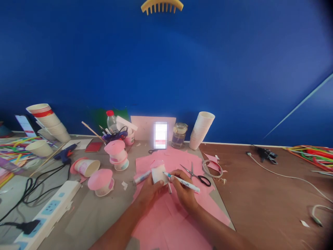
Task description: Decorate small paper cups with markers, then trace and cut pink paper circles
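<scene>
My left hand (152,189) is closed around a small white paper cup (158,172) with some pink at its far end. Between the fingers of my right hand (183,191) is a white acrylic marker (186,183); its blue tip end points left at the cup, touching it or very close. Another marker (142,177) lies just left of my left hand. Both hands are over pink paper sheets (166,222). Black-handled scissors (195,173) lie open on the paper, right of my right hand.
Pink-trimmed paper cups (101,182) stand on the left, near a blue glue gun (65,152) and a power strip (49,215). At the back are a lit phone (160,135), a glass jar (179,135) and stacked cups (201,130). A tape roll (212,169) lies right.
</scene>
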### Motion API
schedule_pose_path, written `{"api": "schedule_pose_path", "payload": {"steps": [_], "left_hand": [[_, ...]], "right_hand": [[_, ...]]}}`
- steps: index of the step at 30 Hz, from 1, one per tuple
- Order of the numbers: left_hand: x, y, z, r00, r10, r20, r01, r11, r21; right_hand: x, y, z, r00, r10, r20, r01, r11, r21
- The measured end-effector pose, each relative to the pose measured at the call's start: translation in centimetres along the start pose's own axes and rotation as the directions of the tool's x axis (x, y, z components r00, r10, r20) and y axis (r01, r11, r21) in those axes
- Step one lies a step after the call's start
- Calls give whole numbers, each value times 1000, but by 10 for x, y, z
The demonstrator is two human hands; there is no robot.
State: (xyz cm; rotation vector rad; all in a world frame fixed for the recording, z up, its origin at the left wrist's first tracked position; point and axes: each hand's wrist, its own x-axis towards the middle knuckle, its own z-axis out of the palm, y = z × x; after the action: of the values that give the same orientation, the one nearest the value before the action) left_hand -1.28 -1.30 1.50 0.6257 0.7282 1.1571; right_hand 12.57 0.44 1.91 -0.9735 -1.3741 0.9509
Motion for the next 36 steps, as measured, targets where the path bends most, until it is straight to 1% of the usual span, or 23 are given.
{"api": "schedule_pose_path", "payload": {"steps": [3, 7, 13, 15, 17, 20, 23, 26, 30, 33, 36], "left_hand": [[0, 1, -1, 1000, 0, -22, 0, 1000, 4], [-1, 0, -2, 999, -10, -53, 10, 1000, 0], [0, 0, -1, 999, 6, -43, -6, 1000, 6], [0, 1, -1, 999, 12, -43, -12, 1000, 3], [0, 0, 0, 998, 8, -55, -8, 1000, -1], [0, 1, 2, 998, -2, -62, 2, 1000, -4], [0, 1, 4, 998, 4, -56, -4, 1000, 3], [-1, 1, 6, 996, 10, -87, -7, 999, 40], [-2, 0, 7, 991, 4, -131, 10, 994, 105], [-3, -1, 7, 991, 32, -127, -15, 992, 126], [-2, -1, 9, 991, 36, -127, -20, 992, 121]], "right_hand": [[1, 0, -1, 999, 19, -33, -18, 1000, 19], [3, 3, -1, 994, 76, -79, -69, 994, 88], [4, 12, 0, 981, 179, -69, -163, 967, 195], [4, 14, -1, 979, 189, -73, -170, 962, 212], [4, 14, -2, 982, 167, -89, -146, 967, 207], [1, 11, -3, 993, 74, -97, -59, 986, 154], [-3, 5, -2, 998, -33, -47, 37, 996, 76], [-5, 0, 0, 995, -98, -11, 98, 995, 12], [-4, -3, 1, 991, -132, -22, 131, 990, -45], [-4, -3, 1, 991, -136, -17, 135, 989, -61], [-4, -3, 1, 990, -137, -15, 136, 988, -67]]}}
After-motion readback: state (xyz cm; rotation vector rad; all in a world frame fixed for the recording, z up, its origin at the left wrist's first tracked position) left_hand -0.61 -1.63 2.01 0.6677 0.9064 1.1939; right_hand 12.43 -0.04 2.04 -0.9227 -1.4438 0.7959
